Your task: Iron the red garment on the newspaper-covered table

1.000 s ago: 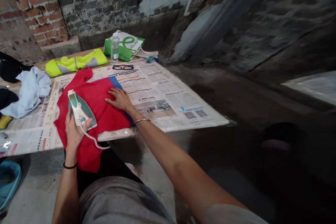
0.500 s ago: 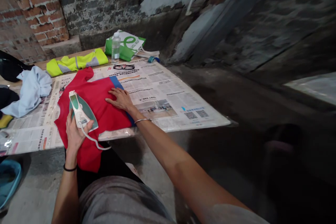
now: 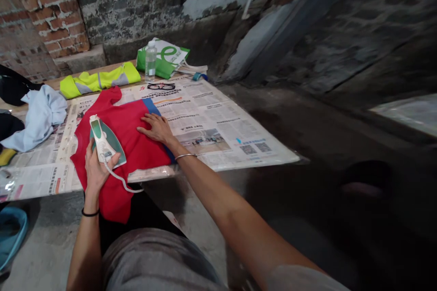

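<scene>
A red shirt point(image 3: 131, 136) with a blue hem band lies on the newspaper-covered table, one sleeve hanging over the front edge. My left hand point(image 3: 97, 168) is closed around the handle of a white and green clothes iron point(image 3: 105, 143), which rests on the shirt near its neckline; its white cord trails toward me. My right hand point(image 3: 157, 128) lies flat on the shirt beside the blue hem, fingers spread and nothing in them. The iron's soleplate is hidden from view.
Behind the shirt are a folded yellow reflective garment point(image 3: 102, 79), a clear bottle point(image 3: 150, 61), a green and white bag point(image 3: 170, 57) and eyeglasses point(image 3: 161, 86). A pale blue cloth point(image 3: 43, 118) lies crumpled at left. The newspaper-covered table point(image 3: 221, 113) ends at the right. A blue basin point(image 3: 22, 236) stands low at left.
The iron and my left hand have shifted very slightly left. My right hand stays in the same place on the shirt.
</scene>
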`<state>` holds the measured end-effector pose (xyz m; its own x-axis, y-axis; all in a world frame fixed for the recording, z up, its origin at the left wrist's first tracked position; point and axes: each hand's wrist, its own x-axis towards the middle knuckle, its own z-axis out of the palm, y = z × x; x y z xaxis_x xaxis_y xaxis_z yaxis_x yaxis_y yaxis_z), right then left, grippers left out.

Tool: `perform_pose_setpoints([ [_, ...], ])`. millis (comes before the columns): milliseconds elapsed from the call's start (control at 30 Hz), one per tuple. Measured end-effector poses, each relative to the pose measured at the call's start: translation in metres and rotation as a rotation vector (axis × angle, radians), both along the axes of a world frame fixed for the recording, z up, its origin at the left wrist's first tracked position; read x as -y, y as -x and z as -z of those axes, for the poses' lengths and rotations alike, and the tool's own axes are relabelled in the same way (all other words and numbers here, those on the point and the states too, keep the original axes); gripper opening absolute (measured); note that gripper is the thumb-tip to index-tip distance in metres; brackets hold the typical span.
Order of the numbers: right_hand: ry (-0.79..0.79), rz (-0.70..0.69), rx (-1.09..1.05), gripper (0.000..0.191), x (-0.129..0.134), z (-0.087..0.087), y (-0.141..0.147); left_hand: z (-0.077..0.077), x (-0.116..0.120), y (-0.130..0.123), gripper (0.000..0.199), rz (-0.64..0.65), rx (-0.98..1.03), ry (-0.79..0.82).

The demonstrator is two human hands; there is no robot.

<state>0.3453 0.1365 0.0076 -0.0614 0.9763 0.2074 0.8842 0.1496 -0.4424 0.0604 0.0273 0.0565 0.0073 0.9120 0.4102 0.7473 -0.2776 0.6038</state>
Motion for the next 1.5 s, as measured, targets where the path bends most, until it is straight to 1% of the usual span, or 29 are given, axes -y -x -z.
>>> perform_pose_setpoints([
  [200, -0.007, -0.002, -0.018, 0.065, 0.000, 0.001, 0.000, -0.001, 0.000, -0.001, 0.072, -0.009, 0.020, 0.022],
  [400, -0.014, -0.009, -0.018, 0.061, 0.000, 0.000, -0.001, -0.001, 0.001, -0.002, 0.072, -0.023, 0.007, 0.012],
  [567, -0.013, -0.004, -0.001, 0.061, -0.002, 0.001, -0.001, -0.001, 0.009, -0.007, 0.070, -0.033, -0.011, -0.034],
  [767, -0.007, 0.001, -0.002, 0.063, -0.001, 0.000, -0.001, -0.001, 0.017, -0.010, 0.071, -0.055, -0.026, -0.023],
  [967, 0.012, -0.004, 0.003, 0.063, 0.000, -0.002, -0.001, 0.000, 0.011, -0.005, 0.072, -0.030, -0.025, -0.008],
  [1167, -0.003, -0.005, -0.002, 0.061, 0.002, -0.003, -0.001, 0.000, 0.004, 0.000, 0.069, 0.010, -0.002, 0.001],
  [1367, -0.006, -0.008, -0.003, 0.061, 0.001, -0.001, -0.001, 0.001, -0.002, 0.001, 0.071, -0.017, 0.013, 0.027],
  [1500, -0.009, -0.001, 0.000, 0.062, 0.000, 0.000, -0.001, 0.000, -0.002, 0.001, 0.073, -0.008, 0.007, 0.026],
])
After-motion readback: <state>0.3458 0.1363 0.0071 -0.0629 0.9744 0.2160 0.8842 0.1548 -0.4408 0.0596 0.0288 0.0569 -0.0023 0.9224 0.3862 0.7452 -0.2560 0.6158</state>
